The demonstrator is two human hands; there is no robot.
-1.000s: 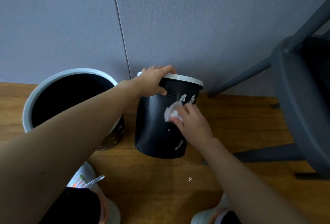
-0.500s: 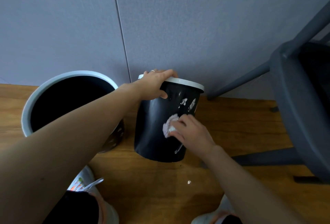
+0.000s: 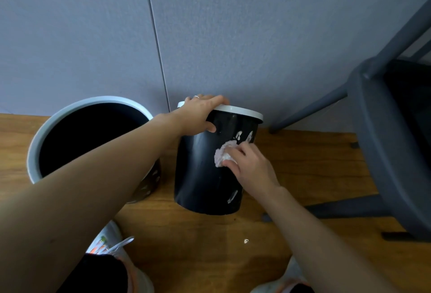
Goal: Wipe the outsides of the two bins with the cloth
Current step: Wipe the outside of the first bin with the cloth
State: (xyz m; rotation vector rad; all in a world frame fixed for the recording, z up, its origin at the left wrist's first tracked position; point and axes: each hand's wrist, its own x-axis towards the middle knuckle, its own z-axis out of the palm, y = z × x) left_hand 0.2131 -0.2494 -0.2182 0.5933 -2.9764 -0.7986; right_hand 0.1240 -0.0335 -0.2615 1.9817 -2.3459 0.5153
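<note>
Under the left hand (image 3: 200, 115), which curls over the white rim of the small black bin (image 3: 200, 176) with its thumb pressed on the dark side, that bin stands on the wooden floor (image 3: 186, 246) close to the grey wall (image 3: 233, 36). The right hand (image 3: 250, 166) pinches a crumpled pale cloth (image 3: 222, 156) in its fingers and presses it flat against the bin's side, just below two white smears near the rim. Another white streak sits low on the side, below the right hand. The larger bin (image 3: 37, 143), white-rimmed and open, stands just outside the left forearm, and its outside looks untouched from here.

To do this step well, I judge the left hand should keep the rim pinned so the light bin does not slide or tip, while the cloth goes over the smears with firm overlapping strokes; then the bin wants turning to bring its hidden side round.

Compared with half a second ago, the cloth has climbed from mid-side up toward the smears; a second ago it was up near them too, so the stroke runs up and down. The left hand has kept its hold
</note>
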